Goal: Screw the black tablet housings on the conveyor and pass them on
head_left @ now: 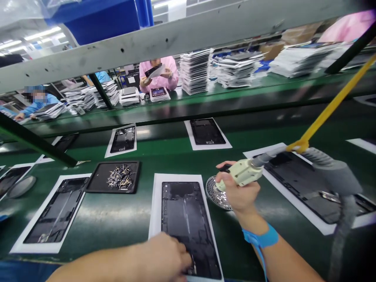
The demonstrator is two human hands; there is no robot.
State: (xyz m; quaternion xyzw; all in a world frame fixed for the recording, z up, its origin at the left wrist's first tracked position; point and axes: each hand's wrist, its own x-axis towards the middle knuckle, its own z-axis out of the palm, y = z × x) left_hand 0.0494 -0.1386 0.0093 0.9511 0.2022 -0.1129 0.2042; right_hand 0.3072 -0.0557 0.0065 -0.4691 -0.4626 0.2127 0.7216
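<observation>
My right hand (239, 196) grips a cream electric screwdriver (245, 172) with a black lever and a grey cord at its rear. Its lower end is over a round perforated metal plate (216, 196), partly hidden by the hand; whether they touch I cannot tell. A blue wrist strap (261, 237) circles my right wrist. My left hand (164, 256) is closed at the lower end of a black tablet housing (182, 215), which lies on a white sheet (158, 188). Its fingertips are mostly hidden, near a small metallic part.
A black tray (94, 182) of small metal parts stands left. Other tablet housings (207, 131) lie on sheets along the green bench (117, 219). A yellow strap (337, 102) hangs at right. Beyond a rail (188, 35), a person in pink (170, 74) works near stacks (195, 72).
</observation>
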